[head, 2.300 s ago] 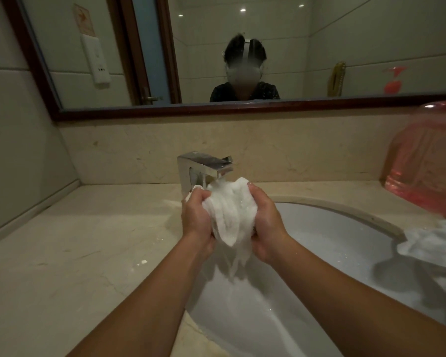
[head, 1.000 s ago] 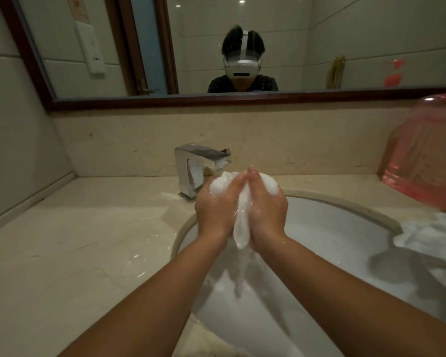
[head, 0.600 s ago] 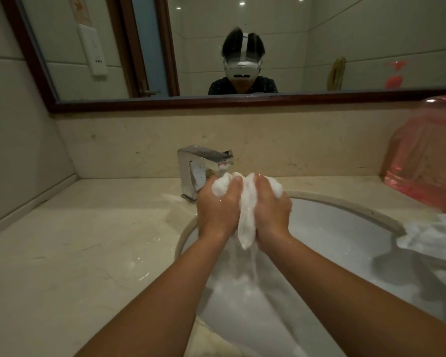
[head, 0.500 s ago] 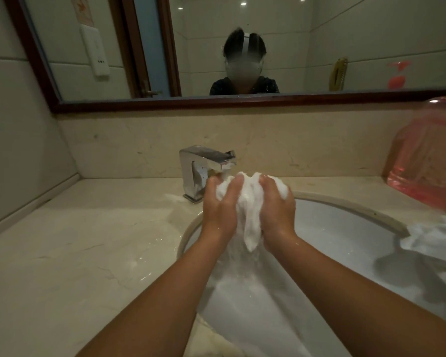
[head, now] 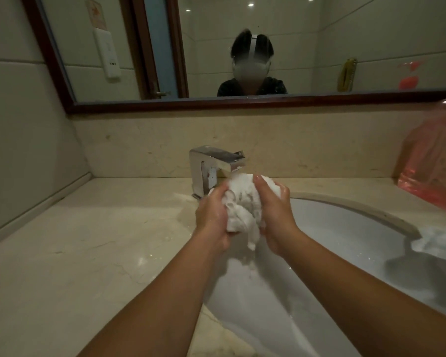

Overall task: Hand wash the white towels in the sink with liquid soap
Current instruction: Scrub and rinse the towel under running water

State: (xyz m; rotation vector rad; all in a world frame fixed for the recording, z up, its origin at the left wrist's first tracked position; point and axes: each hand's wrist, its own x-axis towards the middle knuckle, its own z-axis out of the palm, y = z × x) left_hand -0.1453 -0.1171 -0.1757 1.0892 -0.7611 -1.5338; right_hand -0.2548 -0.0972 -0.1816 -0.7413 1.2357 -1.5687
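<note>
A pale marble desk (head: 88, 240) runs along the wall, its polished top speckled with water drops near the chrome faucet (head: 211, 163). A white oval sink (head: 332, 228) is set into it. Over the basin, just under the spout, both hands are curled round a wet, bunched white towel (head: 240, 202). The left hand (head: 211, 217) grips it from one side and the right hand (head: 276, 217) from the other, and a tail of cloth hangs between the wrists. A second white towel (head: 438, 243) lies at the sink's right edge. Behind it stands a blurred pink container (head: 433, 171), against the matching marble backsplash (head: 139, 145). Above that hangs a dark wood-framed mirror (head: 216, 105), which reflects pale wall tiles and a white wall panel (head: 108, 55).
</note>
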